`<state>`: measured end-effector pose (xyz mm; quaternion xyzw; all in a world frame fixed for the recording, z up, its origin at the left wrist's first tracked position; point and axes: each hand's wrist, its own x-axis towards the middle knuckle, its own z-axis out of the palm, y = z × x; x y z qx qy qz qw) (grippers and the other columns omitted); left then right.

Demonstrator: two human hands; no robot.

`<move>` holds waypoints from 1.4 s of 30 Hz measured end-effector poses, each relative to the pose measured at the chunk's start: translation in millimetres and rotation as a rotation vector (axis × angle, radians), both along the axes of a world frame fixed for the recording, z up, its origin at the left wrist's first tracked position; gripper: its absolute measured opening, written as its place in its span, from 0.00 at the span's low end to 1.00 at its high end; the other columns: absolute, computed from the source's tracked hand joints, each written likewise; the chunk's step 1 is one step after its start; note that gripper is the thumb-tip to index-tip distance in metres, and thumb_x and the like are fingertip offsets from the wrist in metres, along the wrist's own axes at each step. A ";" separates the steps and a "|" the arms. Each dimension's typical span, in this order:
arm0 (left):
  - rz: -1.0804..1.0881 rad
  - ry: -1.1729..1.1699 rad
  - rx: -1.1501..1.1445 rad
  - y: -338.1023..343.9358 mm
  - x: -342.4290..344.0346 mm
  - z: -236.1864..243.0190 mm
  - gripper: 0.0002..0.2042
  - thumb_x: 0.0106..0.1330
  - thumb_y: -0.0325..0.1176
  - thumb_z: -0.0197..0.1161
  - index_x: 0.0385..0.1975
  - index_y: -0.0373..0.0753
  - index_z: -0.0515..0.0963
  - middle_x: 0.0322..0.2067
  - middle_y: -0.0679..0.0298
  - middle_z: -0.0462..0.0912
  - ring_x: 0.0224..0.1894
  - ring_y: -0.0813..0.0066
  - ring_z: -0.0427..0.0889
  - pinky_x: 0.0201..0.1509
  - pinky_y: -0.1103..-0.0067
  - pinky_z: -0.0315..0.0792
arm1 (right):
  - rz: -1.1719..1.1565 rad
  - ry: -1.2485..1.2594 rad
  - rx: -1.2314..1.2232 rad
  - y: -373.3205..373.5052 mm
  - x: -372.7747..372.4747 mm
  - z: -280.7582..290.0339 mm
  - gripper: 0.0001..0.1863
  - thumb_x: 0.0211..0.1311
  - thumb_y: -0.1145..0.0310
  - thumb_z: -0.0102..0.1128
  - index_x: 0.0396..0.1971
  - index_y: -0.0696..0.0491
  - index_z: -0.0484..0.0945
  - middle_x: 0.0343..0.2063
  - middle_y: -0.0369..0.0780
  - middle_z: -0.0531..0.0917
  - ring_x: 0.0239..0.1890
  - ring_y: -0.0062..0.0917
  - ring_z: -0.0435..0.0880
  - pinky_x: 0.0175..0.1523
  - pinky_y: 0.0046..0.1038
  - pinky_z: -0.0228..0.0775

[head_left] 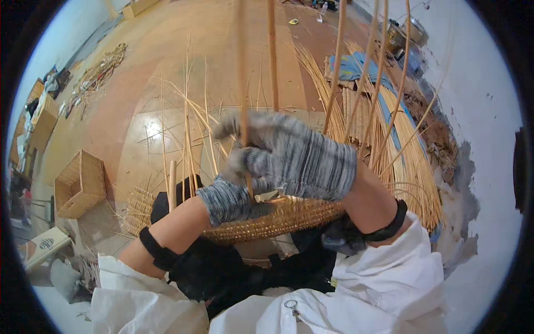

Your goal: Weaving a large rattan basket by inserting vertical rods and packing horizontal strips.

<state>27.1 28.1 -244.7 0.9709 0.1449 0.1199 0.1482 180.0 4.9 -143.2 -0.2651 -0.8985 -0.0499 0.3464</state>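
Both my hands wear grey striped knit gloves. My right hand (300, 156) is closed around an upright wicker rod (243, 83), with its fingertips blurred by motion. Lower down and partly behind it, my left hand (231, 201) grips the woven wicker basket (278, 225) near the foot of that rod; some of its fingers are hidden. The basket's curved wall lies across my lap. More upright rods (272, 61) rise from the far side and the right of the weave, their tips running out of view.
A long bundle of loose wicker rods (409, 183) lies at the right beside the wall. Thin rods (189, 128) stick up at the left of the weave. A rectangular wicker basket (83, 186) sits on the floor at left, with scraps (100, 72) farther back. A blue cloth (353, 67) lies at far right.
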 end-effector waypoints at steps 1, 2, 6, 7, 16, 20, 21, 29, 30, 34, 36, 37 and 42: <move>0.034 0.106 -0.129 -0.9 -17.9 24.4 0.24 0.51 0.52 0.57 0.47 0.48 0.70 0.45 0.58 0.71 0.47 0.59 0.71 0.54 0.68 0.61 | 0.017 0.175 -0.430 -14.3 -9.0 30.2 0.11 0.54 0.63 0.53 0.28 0.56 0.72 0.27 0.42 0.76 0.26 0.25 0.77 0.32 0.22 0.69; 0.041 0.178 -0.275 -1.5 -22.2 34.8 0.25 0.49 0.52 0.59 0.47 0.50 0.70 0.46 0.57 0.70 0.47 0.57 0.70 0.54 0.67 0.61 | 0.009 0.308 -0.879 -30.4 -4.6 40.0 0.12 0.54 0.62 0.54 0.29 0.57 0.72 0.28 0.41 0.75 0.25 0.24 0.77 0.32 0.19 0.69; -0.003 0.203 -0.127 -17.7 -18.3 67.7 0.27 0.42 0.47 0.65 0.45 0.44 0.72 0.47 0.54 0.68 0.48 0.58 0.69 0.51 0.68 0.64 | -0.205 1.486 -1.112 -121.4 30.3 -51.2 0.11 0.56 0.67 0.54 0.34 0.58 0.70 0.21 0.40 0.76 0.27 0.23 0.76 0.28 0.22 0.71; -0.017 0.224 0.027 -20.6 -16.3 67.2 0.24 0.43 0.46 0.64 0.42 0.43 0.73 0.44 0.53 0.71 0.46 0.57 0.71 0.49 0.67 0.65 | -0.174 1.570 -0.950 -131.5 23.8 -68.6 0.13 0.56 0.64 0.56 0.34 0.58 0.70 0.22 0.42 0.77 0.26 0.23 0.77 0.25 0.21 0.71; -0.088 0.126 -0.296 -28.7 17.2 58.0 0.11 0.47 0.40 0.61 0.29 0.44 0.79 0.21 0.62 0.76 0.26 0.63 0.74 0.38 0.72 0.68 | -0.337 1.629 -1.211 -169.4 98.1 -80.8 0.13 0.47 0.68 0.64 0.33 0.51 0.73 0.26 0.37 0.77 0.31 0.25 0.79 0.21 0.22 0.76; 0.218 -0.104 -0.267 -39.7 19.9 50.1 0.10 0.45 0.40 0.65 0.27 0.45 0.80 0.18 0.61 0.77 0.27 0.64 0.76 0.42 0.71 0.65 | -0.341 1.787 -0.964 -148.6 80.8 -90.2 0.11 0.45 0.74 0.64 0.30 0.55 0.75 0.27 0.40 0.79 0.28 0.24 0.79 0.25 0.24 0.78; 0.231 -0.029 -0.331 -37.6 19.7 56.6 0.11 0.45 0.40 0.65 0.27 0.44 0.80 0.19 0.61 0.78 0.30 0.64 0.76 0.44 0.71 0.65 | -0.356 1.783 -0.954 -147.2 78.7 -94.2 0.11 0.45 0.74 0.64 0.30 0.55 0.75 0.27 0.39 0.79 0.29 0.24 0.79 0.27 0.25 0.78; -0.034 -0.243 -0.403 -35.9 -7.5 92.7 0.08 0.47 0.36 0.66 0.25 0.42 0.80 0.21 0.64 0.79 0.31 0.68 0.76 0.52 0.73 0.61 | -0.387 1.818 -0.921 -175.3 31.4 -32.1 0.09 0.46 0.77 0.61 0.31 0.56 0.76 0.28 0.41 0.80 0.30 0.25 0.79 0.30 0.24 0.75; -0.015 -0.227 -0.385 -38.3 -11.9 90.0 0.08 0.47 0.36 0.66 0.25 0.42 0.80 0.21 0.64 0.79 0.31 0.68 0.76 0.52 0.73 0.61 | -0.397 1.840 -0.932 -172.7 30.5 -31.2 0.10 0.46 0.78 0.61 0.31 0.56 0.76 0.28 0.41 0.80 0.30 0.26 0.80 0.31 0.25 0.75; 0.135 -0.276 -0.360 -37.3 -10.4 76.8 0.08 0.44 0.37 0.68 0.22 0.43 0.80 0.16 0.66 0.77 0.24 0.75 0.76 0.55 0.72 0.59 | -0.413 1.838 -0.854 -157.5 28.9 -47.1 0.12 0.46 0.73 0.63 0.33 0.58 0.74 0.27 0.41 0.78 0.29 0.27 0.80 0.29 0.26 0.80; 0.180 -0.300 -0.406 -41.5 -6.4 81.6 0.08 0.43 0.37 0.68 0.21 0.43 0.80 0.16 0.66 0.78 0.24 0.75 0.77 0.56 0.72 0.59 | -0.420 1.792 -0.839 -159.5 29.9 -48.6 0.12 0.47 0.74 0.63 0.33 0.57 0.73 0.28 0.41 0.78 0.29 0.27 0.80 0.29 0.26 0.80; 0.180 -0.306 -0.411 -43.5 -4.8 85.1 0.08 0.43 0.37 0.68 0.21 0.43 0.80 0.16 0.66 0.78 0.24 0.75 0.77 0.56 0.72 0.59 | -0.438 1.802 -0.837 -161.1 30.1 -50.0 0.13 0.46 0.74 0.63 0.34 0.57 0.73 0.28 0.42 0.78 0.30 0.27 0.80 0.29 0.26 0.80; 0.345 -0.219 -0.565 -48.2 -5.7 91.1 0.09 0.44 0.40 0.68 0.20 0.43 0.80 0.21 0.66 0.81 0.27 0.76 0.79 0.57 0.72 0.58 | -0.435 1.800 -0.848 -156.5 30.8 -51.0 0.14 0.47 0.74 0.63 0.35 0.58 0.72 0.29 0.42 0.77 0.33 0.29 0.79 0.29 0.28 0.80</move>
